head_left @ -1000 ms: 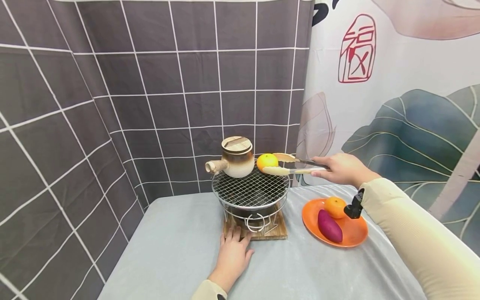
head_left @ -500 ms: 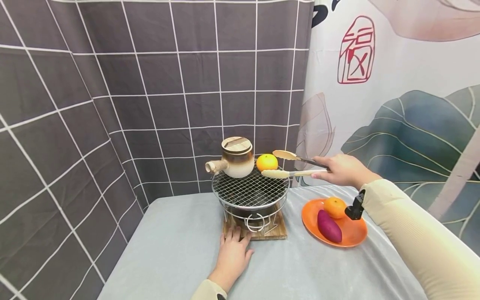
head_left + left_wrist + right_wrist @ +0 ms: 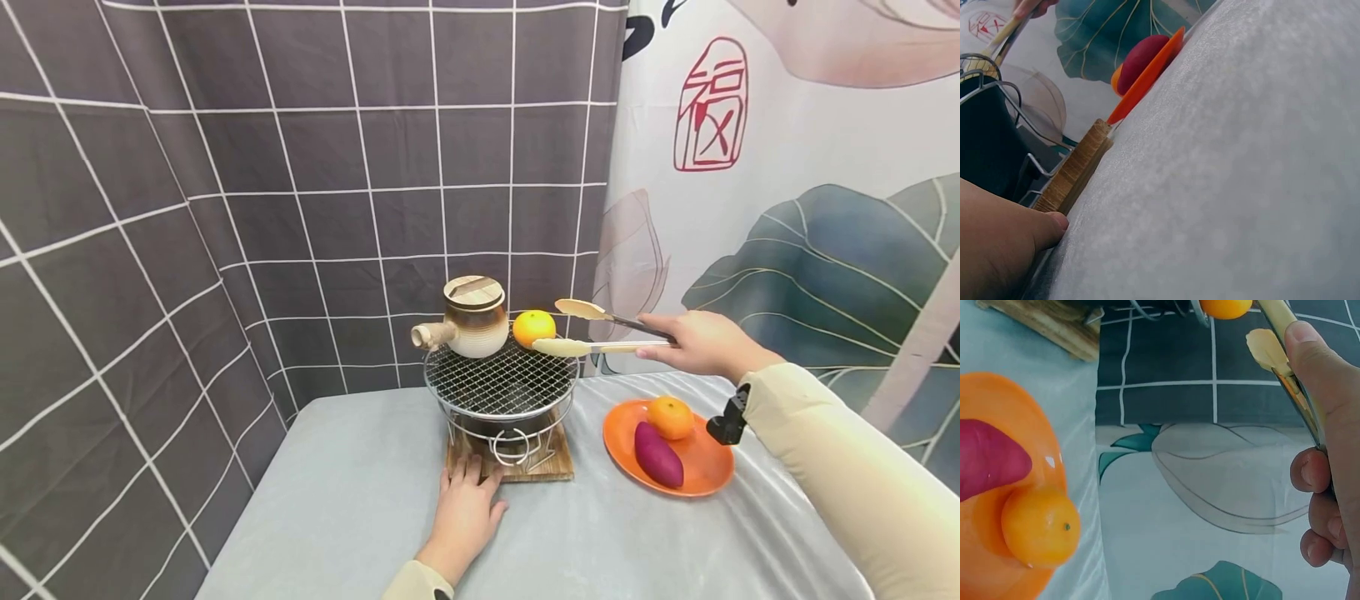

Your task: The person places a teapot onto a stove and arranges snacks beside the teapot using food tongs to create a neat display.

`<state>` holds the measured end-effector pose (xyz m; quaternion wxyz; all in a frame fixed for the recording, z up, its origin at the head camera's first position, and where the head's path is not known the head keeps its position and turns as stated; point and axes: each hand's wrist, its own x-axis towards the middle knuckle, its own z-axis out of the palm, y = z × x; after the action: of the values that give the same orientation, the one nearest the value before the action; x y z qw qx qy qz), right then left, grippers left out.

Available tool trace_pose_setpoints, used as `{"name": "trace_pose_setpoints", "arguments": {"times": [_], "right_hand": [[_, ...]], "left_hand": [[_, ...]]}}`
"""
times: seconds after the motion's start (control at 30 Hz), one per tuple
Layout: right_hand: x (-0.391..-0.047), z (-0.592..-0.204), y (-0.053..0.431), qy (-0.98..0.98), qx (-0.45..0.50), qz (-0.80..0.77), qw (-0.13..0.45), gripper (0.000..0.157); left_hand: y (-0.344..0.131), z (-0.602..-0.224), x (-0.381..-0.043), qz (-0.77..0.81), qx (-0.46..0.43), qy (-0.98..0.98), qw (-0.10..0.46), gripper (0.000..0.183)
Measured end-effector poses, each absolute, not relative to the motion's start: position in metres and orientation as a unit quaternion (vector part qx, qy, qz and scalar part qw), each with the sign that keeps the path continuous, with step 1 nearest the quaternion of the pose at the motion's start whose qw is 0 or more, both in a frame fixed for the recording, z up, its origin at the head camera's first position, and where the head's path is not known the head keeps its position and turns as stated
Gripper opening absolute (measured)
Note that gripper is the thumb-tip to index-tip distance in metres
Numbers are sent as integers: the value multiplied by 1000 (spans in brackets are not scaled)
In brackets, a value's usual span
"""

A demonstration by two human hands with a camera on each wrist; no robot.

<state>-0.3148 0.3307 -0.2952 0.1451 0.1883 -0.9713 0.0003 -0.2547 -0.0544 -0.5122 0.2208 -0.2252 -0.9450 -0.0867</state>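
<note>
My right hand [image 3: 705, 346] grips kitchen tongs [image 3: 561, 347] with pale tips, their arms spread apart. Just left of those tips, a mandarin orange [image 3: 534, 327] sits on the right rear of a round wire grill [image 3: 502, 390]; the lower tip slightly overlaps it in the head view. Beside the fruit stands a clay pot [image 3: 480, 333] with a wooden lid and a side handle. My left hand [image 3: 463, 515] rests its extended fingers on the front edge of the wooden board [image 3: 553, 468] under the grill stand. In the left wrist view, the thumb [image 3: 1050, 228] lies at the board's edge.
Right of the grill, an orange plate [image 3: 708, 471] holds another mandarin orange [image 3: 670, 417] and a purple sweet potato [image 3: 658, 456]. A grey cloth [image 3: 337, 500] covers the table. Tile-patterned curtain [image 3: 375, 208] hangs close behind the grill, with a printed drape [image 3: 652, 142] at right.
The tongs have opened and let go of the mandarin orange, which stays on the grill. My right hand has drawn back to the right with them. My left hand has stayed put.
</note>
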Motion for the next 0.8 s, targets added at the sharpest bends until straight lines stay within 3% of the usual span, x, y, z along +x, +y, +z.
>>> {"name": "trace_pose_setpoints", "arguments": {"times": [0.8], "right_hand": [[-282,-315,405,-984,136,7,117,79]], "left_hand": [[-54,-512,-255,-81,-221,-947,216,50]]}}
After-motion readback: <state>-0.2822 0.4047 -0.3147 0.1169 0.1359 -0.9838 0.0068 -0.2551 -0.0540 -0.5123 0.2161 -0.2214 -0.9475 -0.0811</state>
